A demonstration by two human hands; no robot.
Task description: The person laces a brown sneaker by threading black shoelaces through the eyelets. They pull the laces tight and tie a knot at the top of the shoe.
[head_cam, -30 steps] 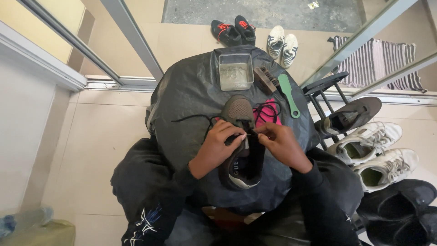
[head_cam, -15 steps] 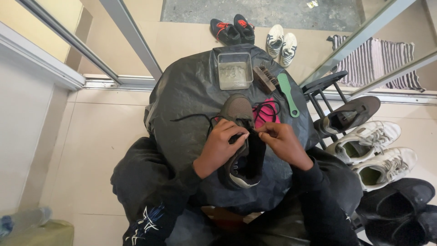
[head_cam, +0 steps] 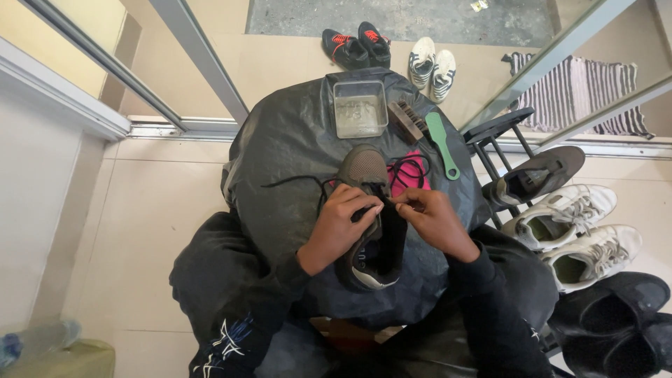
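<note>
Black plastic sheet (head_cam: 280, 150) covering the counter, carrying a dark shoe (head_cam: 367, 231) at its near middle. Left hand (head_cam: 343, 224) curled over the shoe's tongue; right hand (head_cam: 434, 220) pinching its black lace (head_cam: 406, 168). Behind: clear square tub (head_cam: 360, 108), wooden brush (head_cam: 407, 122), green-handled brush (head_cam: 442, 143), pink cloth (head_cam: 409, 178).

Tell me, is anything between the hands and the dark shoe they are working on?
Nothing visible does. The left hand and right hand already rest on the dark shoe, fingers at its black lace. The brush lies beyond.
</note>
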